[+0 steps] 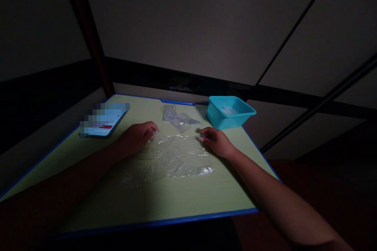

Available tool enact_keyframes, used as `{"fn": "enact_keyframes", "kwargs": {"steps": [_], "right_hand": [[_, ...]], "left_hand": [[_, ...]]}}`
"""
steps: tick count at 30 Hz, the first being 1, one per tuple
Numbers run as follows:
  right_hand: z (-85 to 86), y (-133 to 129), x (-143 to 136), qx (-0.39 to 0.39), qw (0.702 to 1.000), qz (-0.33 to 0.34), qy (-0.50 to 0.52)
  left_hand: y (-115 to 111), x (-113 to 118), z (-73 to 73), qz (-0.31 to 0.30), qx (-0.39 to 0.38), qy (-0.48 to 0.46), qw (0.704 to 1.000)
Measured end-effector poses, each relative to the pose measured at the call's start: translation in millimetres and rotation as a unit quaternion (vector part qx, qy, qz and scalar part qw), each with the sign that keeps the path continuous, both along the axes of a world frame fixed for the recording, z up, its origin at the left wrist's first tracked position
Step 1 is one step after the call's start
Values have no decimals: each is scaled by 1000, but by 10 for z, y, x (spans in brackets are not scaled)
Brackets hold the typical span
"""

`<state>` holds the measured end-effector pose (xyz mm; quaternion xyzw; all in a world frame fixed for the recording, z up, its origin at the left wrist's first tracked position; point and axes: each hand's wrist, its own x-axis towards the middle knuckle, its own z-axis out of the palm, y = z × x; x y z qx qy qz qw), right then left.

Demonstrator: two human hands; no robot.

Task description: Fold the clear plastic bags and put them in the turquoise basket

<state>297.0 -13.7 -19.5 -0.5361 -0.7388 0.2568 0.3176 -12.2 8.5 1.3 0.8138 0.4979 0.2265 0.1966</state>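
A clear, crinkled plastic bag (184, 157) lies spread over the pale green tabletop between my two hands. At its far left corner, my left hand (139, 137) has its fingers curled together in a pinch on the film. My right hand (217, 142) pinches the far right corner between thumb and fingers, close to the table. Just beyond both hands rests a second clear plastic piece (176, 119), crumpled and folded over itself; neither hand touches it.
A turquoise plastic basket (229, 119) stands at the back right corner, with some whitish, see-through material (228, 110) inside. At the back left lies a tablet (103, 121) with a lit, blurred-out screen. The table (165, 204) has a blue rim; a wall rises behind it.
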Motion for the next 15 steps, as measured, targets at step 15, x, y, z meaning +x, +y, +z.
{"fn": "enact_keyframes", "kwargs": {"steps": [15], "right_hand": [[93,-78,42,30,983,-56,-172]], "left_hand": [[72,-65,-23,94,69,14,993]]}}
